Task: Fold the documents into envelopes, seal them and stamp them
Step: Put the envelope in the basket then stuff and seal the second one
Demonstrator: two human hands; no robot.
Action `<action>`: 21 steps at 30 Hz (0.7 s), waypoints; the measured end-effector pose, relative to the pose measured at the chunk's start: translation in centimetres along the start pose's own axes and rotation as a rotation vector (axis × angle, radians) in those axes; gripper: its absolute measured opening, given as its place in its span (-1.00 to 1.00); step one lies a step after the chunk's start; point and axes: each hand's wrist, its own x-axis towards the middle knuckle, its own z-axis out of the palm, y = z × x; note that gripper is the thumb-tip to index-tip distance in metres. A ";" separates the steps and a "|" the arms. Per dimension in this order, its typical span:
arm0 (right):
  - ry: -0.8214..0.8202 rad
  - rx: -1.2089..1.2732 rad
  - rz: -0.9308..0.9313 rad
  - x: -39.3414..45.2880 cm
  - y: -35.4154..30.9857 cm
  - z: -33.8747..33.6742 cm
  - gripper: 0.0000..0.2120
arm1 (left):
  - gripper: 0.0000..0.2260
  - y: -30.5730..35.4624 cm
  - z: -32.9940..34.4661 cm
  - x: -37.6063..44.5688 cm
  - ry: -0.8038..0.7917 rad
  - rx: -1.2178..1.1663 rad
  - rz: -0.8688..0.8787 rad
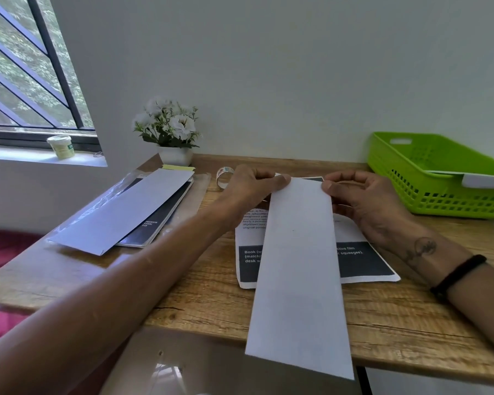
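A long white envelope (300, 269) runs from the middle of the desk toward me, its near end hanging past the front edge. My left hand (251, 186) pinches its far left corner and my right hand (362, 201) pinches its far right corner. Under it lies a printed document (365, 260) with black blocks and white text, mostly covered. A second white envelope (120, 215) rests on a dark spiral pad at the left. A roll of stickers or tape (224, 175) stands just behind my left hand.
A green plastic basket (439, 178) holding a white envelope stands at the back right. A white pot of white flowers (170, 138) sits against the wall at the back left. A small jar (60, 146) is on the window sill. The wooden desk (211, 303) ends close to me.
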 end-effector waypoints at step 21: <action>-0.044 -0.423 -0.047 0.4 0.9 -1.0 -0.88 | -0.71 -2.2 -0.8 0.9 0.199 0.803 0.373</action>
